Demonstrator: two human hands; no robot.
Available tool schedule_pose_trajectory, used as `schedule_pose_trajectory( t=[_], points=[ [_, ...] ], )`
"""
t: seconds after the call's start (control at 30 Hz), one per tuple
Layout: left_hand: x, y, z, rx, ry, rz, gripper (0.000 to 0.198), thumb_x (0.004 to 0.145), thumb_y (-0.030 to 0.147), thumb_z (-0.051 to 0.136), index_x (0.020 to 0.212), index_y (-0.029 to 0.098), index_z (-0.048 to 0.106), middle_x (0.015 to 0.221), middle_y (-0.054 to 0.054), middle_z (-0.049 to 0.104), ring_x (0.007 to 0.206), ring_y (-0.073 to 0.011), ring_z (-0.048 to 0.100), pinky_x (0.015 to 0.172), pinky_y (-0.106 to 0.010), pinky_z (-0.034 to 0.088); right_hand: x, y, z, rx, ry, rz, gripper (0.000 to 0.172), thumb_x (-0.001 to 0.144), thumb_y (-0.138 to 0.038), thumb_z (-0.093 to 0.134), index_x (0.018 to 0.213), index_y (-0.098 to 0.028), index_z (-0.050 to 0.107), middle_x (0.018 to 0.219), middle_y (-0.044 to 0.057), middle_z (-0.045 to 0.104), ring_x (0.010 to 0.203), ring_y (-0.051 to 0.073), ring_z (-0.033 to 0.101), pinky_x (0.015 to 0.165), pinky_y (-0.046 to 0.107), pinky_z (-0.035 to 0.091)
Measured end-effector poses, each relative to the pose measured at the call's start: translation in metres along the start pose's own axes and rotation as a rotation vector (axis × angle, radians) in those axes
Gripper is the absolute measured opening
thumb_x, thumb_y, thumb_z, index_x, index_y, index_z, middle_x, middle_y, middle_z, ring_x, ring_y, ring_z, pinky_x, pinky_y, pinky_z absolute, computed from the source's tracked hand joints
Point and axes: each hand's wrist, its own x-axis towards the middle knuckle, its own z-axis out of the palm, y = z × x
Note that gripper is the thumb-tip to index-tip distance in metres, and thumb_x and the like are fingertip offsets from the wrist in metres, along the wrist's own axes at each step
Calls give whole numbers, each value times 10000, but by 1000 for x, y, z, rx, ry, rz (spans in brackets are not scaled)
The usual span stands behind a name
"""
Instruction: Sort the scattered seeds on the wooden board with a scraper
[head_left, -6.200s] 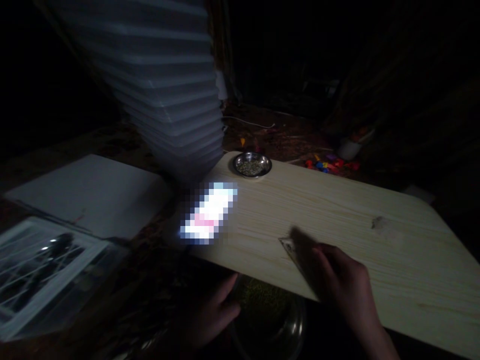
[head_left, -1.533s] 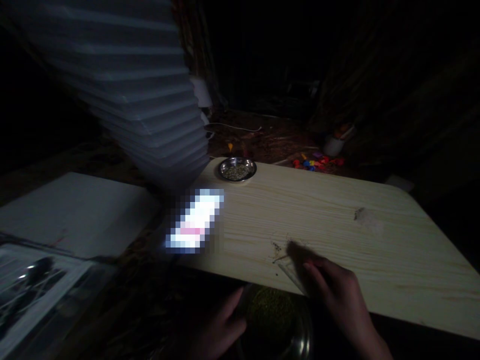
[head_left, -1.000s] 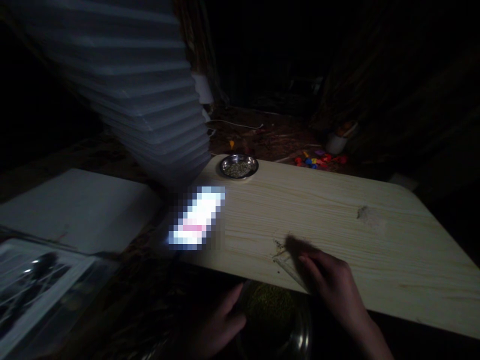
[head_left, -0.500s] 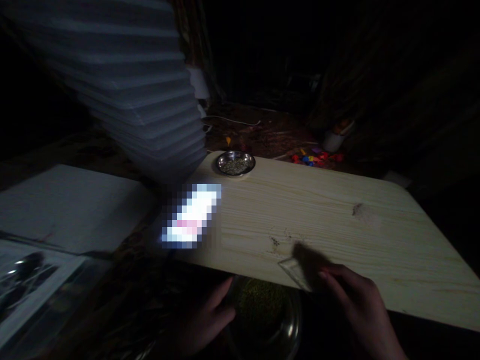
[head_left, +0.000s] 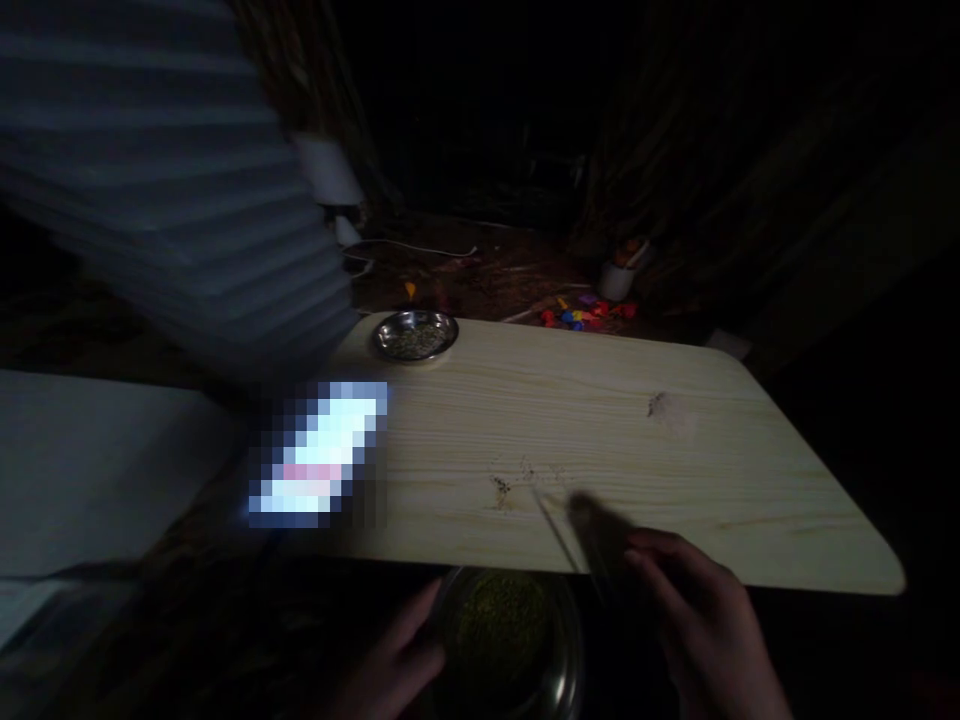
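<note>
At the table's near edge, a round metal bowl (head_left: 568, 650) holds a green, grainy heap (head_left: 502, 620). My left hand (head_left: 401, 640) grips the left side of that bowl, thumb and fingers at its rim. To the right, my right hand (head_left: 697, 600) pinches a thin, clear, flat piece (head_left: 559, 530), seen nearly edge-on and blurred; its exact kind is unclear. Beyond it, dark and pale specks (head_left: 501, 488) lie scattered on the wooden table (head_left: 555, 390). A shallow steel dish (head_left: 415, 337) with pale grains sits at the far left corner.
A lit phone-like screen (head_left: 319, 455), pixelated, stands at the table's left. Near the right side lies a small clear patch with dark bits (head_left: 671, 410). Pleated grey fabric (head_left: 172, 180) hangs at left. Colourful small pieces (head_left: 589, 312) and a white pot (head_left: 616, 280) are behind the table.
The view has swung right, so the table and dish appear further left. The clear piece has turned from showing its flat face to nearly edge-on. Both hands keep their holds.
</note>
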Motion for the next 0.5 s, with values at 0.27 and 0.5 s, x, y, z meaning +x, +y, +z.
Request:
schedule_pose_trajectory(
  t=[0.27, 0.5],
  points=[
    [-1, 14, -2, 76, -22, -15, 708, 849, 349, 519, 1533, 193, 419, 1582, -65, 349, 1470, -327, 326, 1231, -522, 167, 32, -7, 17, 13, -45, -34, 291, 931, -441, 600, 1038, -226, 764, 1070, 87, 793, 981, 255, 742, 870, 350, 581],
    [-2, 11, -2, 123, 3, -51, 701, 851, 331, 498, 1538, 219, 412, 1585, -59, 351, 1476, -322, 319, 1229, -543, 154, 55, -29, 41, -2, -105, -127, 291, 932, -420, 573, 990, -208, 763, 990, 101, 804, 901, 264, 757, 813, 367, 591]
  ],
)
